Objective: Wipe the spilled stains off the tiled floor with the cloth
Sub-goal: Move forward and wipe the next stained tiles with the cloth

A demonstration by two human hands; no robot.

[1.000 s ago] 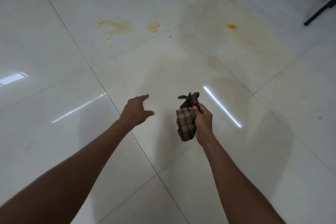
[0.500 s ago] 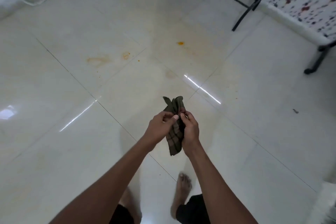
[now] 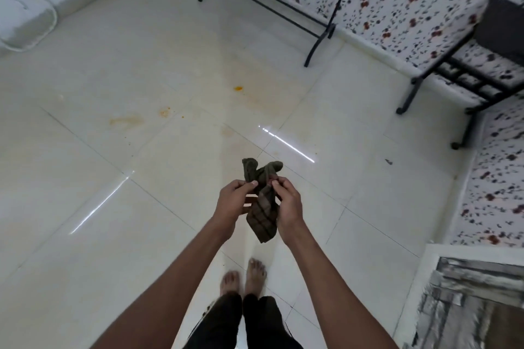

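A dark brown checked cloth [image 3: 262, 211] hangs bunched between both hands at chest height above the floor. My left hand [image 3: 231, 202] pinches its upper part from the left. From the right, my right hand [image 3: 287, 204] pinches the same upper part. Two twisted ends stick up above the fingers. On the pale tiled floor [image 3: 85, 207] ahead lie orange stains: a smear [image 3: 126, 120], a speckled patch [image 3: 164, 112] and a small bright blob [image 3: 238, 88]. A faint yellowish film spreads around them.
Two bare feet [image 3: 245, 275] stand on the tiles below the hands. Black metal frame legs [image 3: 314, 45] and a floral-covered bed run along the back right. A small dark speck [image 3: 388, 162] lies at right. A white cord loops at far left.
My left hand came over and took hold of the cloth beside the right hand. The view rose and pulled back from the stains, so the feet and furniture show now.
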